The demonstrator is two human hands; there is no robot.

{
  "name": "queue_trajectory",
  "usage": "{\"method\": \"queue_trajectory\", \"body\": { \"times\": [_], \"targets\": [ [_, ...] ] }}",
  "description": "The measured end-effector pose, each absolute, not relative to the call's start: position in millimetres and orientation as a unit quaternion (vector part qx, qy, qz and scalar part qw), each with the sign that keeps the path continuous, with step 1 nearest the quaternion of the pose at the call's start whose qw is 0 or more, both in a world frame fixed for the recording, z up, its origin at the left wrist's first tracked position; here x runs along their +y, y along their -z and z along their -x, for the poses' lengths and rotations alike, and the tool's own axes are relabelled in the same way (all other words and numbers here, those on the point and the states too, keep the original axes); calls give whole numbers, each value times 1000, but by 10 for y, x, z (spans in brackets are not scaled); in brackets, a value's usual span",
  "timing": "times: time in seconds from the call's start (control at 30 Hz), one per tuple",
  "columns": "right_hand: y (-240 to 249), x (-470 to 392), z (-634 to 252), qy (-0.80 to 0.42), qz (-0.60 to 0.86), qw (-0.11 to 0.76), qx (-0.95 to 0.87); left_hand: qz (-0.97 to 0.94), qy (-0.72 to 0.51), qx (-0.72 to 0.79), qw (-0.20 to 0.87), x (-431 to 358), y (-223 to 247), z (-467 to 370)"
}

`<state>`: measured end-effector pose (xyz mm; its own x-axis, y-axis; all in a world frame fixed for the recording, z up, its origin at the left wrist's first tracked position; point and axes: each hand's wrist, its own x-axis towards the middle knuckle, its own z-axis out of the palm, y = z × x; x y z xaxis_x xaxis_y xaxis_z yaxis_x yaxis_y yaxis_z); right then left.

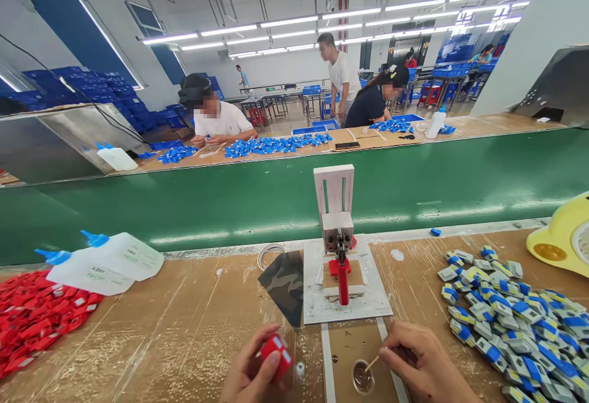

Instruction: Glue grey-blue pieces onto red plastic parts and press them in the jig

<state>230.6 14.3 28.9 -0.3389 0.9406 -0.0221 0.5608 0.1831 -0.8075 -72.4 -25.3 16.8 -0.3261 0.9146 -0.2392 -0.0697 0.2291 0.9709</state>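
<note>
My left hand [253, 369] holds a small red block [277, 356] with pale blue marks between thumb and fingers, low in the centre. To its right, my right hand [421, 360] pinches a thin wooden stick [372, 363]. The stick's tip rests in a small round dish [363, 376] of clear, wet-looking material on a brown board. Just beyond both hands stands a clamp fixture [338, 231] with a red handle, mounted on a white base plate [317, 305].
Red pieces [37, 317] lie heaped at left beside two white bottles [108, 262]. Grey, blue and yellow pieces [515, 317] cover the right side near a yellow object [564, 237]. A green belt [230, 194] crosses beyond; several people are behind it.
</note>
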Motion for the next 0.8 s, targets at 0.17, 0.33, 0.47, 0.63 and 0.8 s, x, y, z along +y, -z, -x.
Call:
{"method": "queue_trajectory", "body": {
  "times": [0.17,0.33,0.47,0.63,0.8],
  "targets": [
    [-311,134,-2420,-369,528,290,-708,-399,-488,542,556,-52,-137,214],
    [-301,133,-2413,-431,498,405,-634,-347,-497,391,693,-7,-68,63],
    [-379,122,-2275,-488,490,471,-548,-346,-506,371,697,-26,-58,4],
    [-411,107,-2153,-493,493,533,-478,-353,-550,403,640,-18,-33,-20],
    [-323,135,-2177,-482,495,539,-482,-301,-603,380,634,29,-114,70]
  ]
}}
